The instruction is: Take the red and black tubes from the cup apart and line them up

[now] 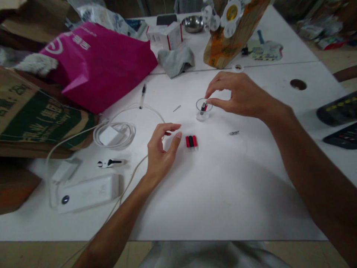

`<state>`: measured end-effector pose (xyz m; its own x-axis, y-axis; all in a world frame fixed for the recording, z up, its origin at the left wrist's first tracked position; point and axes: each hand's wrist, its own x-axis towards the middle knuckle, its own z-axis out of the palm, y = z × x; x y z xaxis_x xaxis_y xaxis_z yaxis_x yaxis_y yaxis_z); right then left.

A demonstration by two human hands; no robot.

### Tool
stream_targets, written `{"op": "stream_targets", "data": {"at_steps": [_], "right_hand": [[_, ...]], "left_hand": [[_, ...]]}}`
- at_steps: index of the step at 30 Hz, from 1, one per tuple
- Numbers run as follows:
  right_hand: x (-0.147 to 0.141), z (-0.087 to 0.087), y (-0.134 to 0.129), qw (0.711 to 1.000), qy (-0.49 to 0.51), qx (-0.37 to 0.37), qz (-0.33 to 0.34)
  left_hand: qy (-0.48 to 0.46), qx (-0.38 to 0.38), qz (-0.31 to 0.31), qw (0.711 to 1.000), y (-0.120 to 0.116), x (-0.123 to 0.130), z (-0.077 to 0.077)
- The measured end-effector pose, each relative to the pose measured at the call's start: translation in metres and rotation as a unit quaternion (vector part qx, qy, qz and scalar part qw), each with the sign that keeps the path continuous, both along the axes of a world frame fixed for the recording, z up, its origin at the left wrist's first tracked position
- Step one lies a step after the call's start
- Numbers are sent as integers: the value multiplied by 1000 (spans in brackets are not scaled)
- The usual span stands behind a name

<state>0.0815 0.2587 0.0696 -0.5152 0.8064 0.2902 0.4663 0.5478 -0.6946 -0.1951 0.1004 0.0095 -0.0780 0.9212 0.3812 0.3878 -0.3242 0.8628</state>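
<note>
My right hand (232, 93) is over a small clear cup (201, 116), its thumb and forefinger tips nearly together at the cup's rim. Whether they pinch the rim or something small cannot be made out. Inside the cup stand small red and black pieces (204, 107) with silvery tips. My left hand (164, 149) is open above the table, thumb and forefinger apart with nothing between them. Just right of it, two red pieces and one black piece (191, 141) lie side by side. A small metal piece (234, 133) lies below my right hand, and a thin one (177, 108) is left of the cup.
At left are a white power bank (89, 193), a coiled white cable (114, 136), nippers (111, 163), a pen (142, 96) and a magenta bag (108, 63). A grey cloth (177, 59), white boxes (167, 35) and a metal bowl (193, 24) stand farther back. A hole (298, 84) pierces the tabletop at right.
</note>
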Motion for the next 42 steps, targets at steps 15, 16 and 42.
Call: {"op": "stream_targets", "data": {"at_steps": [15, 16, 42], "right_hand": [[-1, 3, -2, 1000, -14, 12, 4], [-1, 4, -2, 1000, -22, 19, 7], [-3, 11, -8, 993, -90, 76, 22]], "left_hand": [[-10, 2, -9, 1000, 0, -1, -2], [-9, 2, -9, 1000, 0, -1, -2], [-15, 5, -17, 1000, 0, -1, -2]]}}
